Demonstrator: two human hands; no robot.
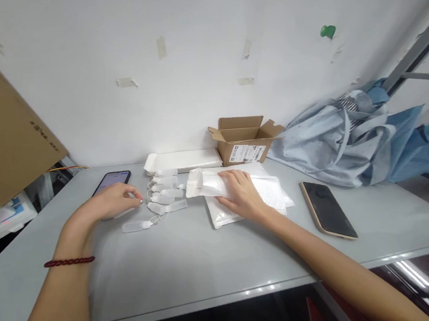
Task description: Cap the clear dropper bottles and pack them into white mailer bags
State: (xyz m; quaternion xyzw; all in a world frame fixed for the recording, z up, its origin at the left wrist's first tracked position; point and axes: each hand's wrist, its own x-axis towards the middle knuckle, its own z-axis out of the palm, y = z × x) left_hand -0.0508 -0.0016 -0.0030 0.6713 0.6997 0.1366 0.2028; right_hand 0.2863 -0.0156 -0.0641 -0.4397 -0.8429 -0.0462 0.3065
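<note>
My left hand (116, 200) is at the left of a row of small translucent plastic bottles (167, 193) with cord loops. Its thumb and fingers are pinched together, and part of a similar bottle (127, 211) shows beneath them. One more bottle (136, 226) lies closer to the front edge. My right hand (240, 191) is closed over a white padded mailer (205, 183), thumb on the near side and fingers on top. Under it lie other white mailers (271, 190), partly hidden by the hand.
Against the wall stand a long white package (184, 160) and an open cardboard box (244, 144). A phone (112, 180) lies behind my left hand, another phone (327, 210) at the right. Blue cloth bags (335, 137) are heaped at the back right; a large cardboard sheet (0, 106) leans left.
</note>
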